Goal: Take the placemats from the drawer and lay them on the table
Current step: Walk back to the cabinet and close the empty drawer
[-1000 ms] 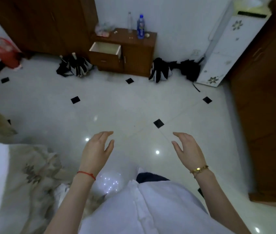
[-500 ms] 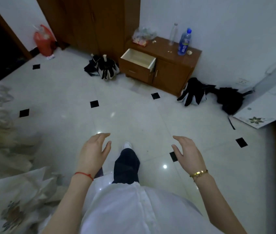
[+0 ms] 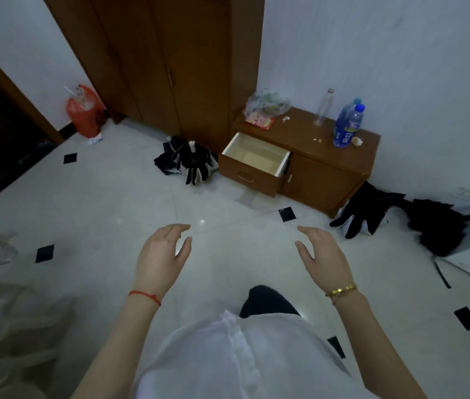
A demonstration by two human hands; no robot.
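A low brown cabinet [image 3: 326, 180] stands against the white wall ahead. Its left drawer [image 3: 252, 168] is pulled out, with a pale inside; I cannot make out placemats in it. My left hand [image 3: 163, 254] and my right hand [image 3: 321, 257] hover empty over the floor, fingers apart, well short of the drawer. A red thread is on my left wrist, a gold bracelet on the right. No table is clearly in view.
Folded black umbrellas lie left [image 3: 192, 162] and right [image 3: 363, 214] of the cabinet. Bottles [image 3: 347, 125] and a plastic bag [image 3: 265, 106] sit on its top. A tall wooden wardrobe [image 3: 176, 67], a red bag [image 3: 82, 113] and a dark doorway [image 3: 0, 131] are at left. Pale cloth [image 3: 6, 312] lies at lower left.
I have walked towards the cabinet; the open drawer is nearer and larger in view. Both hands stay raised, empty and spread.
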